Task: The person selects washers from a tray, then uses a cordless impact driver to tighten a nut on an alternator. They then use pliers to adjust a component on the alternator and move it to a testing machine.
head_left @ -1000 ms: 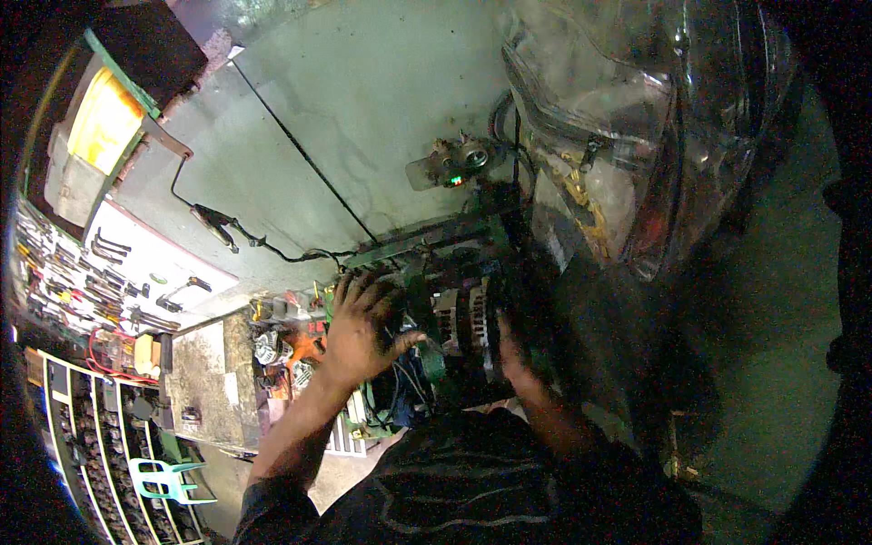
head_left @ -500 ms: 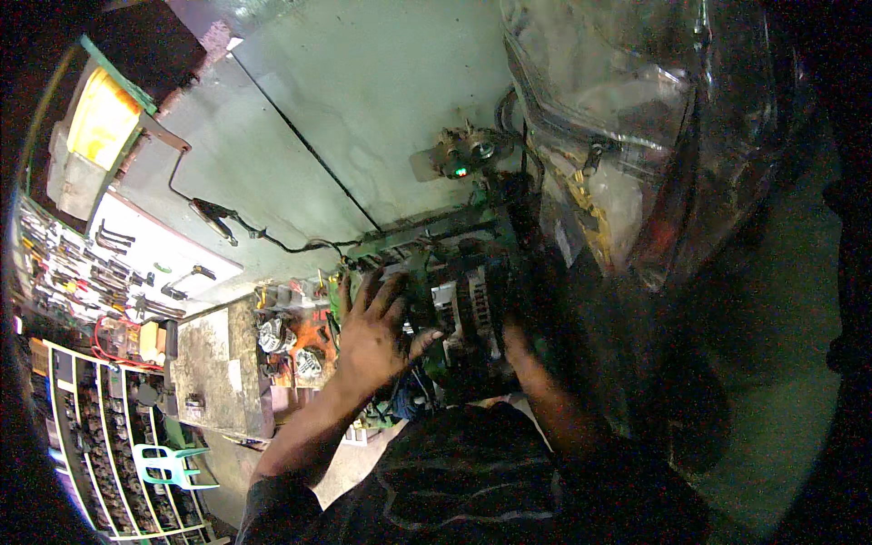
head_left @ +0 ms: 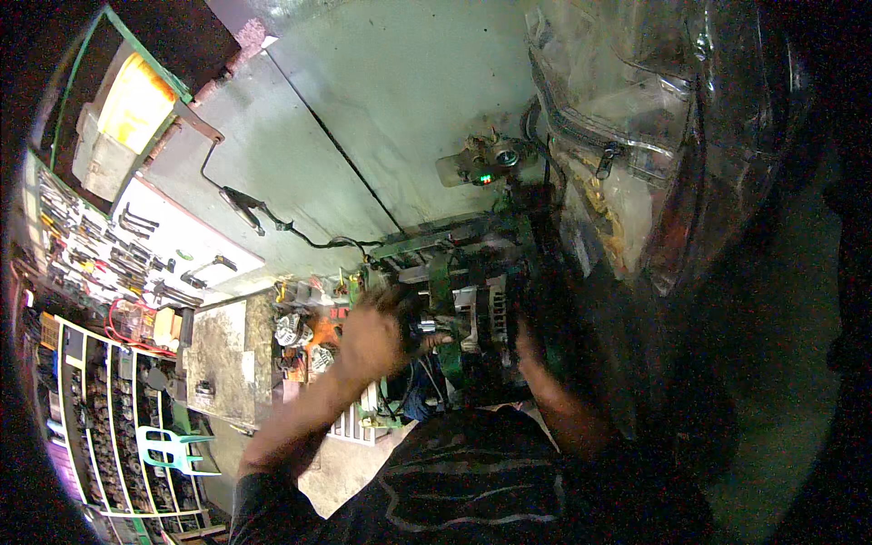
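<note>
An alternator (head_left: pixel 491 313) with a slotted metal housing sits in a dark green metal stand (head_left: pixel 442 277) in front of me. A shiny metal shaft end (head_left: pixel 425 326) shows at its left side. My left hand (head_left: pixel 374 338) is beside that end, its thumb pointing toward the alternator; motion smears the other fingers. At the alternator's right side is my right hand (head_left: pixel 527 343), largely in shadow, with its fingers hidden.
A gauge unit with green lit digits (head_left: pixel 486 179) stands behind. Clear plastic sheeting with a zipper (head_left: pixel 627 154) hangs at right. Leftward are a worn workbench (head_left: pixel 218 363), several metal parts, a tool board (head_left: pixel 186 245), shelves and a light green chair (head_left: pixel 173 451).
The fingers of my left hand were spread and distinct; now they are blurred and look drawn in. The whole view has shifted, so the surroundings sit farther right. My right hand stays beside the alternator.
</note>
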Demonstrator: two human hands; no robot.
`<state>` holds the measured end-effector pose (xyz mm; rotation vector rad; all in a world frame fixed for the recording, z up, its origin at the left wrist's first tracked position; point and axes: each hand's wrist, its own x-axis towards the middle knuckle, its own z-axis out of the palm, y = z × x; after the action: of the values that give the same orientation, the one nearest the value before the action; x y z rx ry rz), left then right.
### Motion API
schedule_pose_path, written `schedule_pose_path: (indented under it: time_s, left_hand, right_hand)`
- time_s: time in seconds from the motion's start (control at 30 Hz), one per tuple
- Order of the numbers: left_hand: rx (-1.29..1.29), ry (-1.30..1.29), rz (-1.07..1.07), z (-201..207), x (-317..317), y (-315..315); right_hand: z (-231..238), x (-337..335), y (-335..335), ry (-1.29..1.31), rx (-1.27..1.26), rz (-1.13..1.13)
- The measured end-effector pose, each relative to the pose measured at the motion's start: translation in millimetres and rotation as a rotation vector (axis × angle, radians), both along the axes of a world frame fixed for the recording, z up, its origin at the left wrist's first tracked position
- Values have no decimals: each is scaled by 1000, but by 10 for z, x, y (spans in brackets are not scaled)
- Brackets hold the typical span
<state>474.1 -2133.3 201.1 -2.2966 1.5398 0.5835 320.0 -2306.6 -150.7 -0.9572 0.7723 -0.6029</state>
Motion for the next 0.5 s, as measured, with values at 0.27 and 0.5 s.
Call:
schedule_pose_path:
  time_s: [0.27,0.5]
  left_hand:
    - [-362,131,-66,119,286,250]
    - [-875,-110,-72,-413,-29,309]
  right_hand:
    - [-51,64,9,-4,-3,33]
    - [-49,68,-41,4,-5,58]
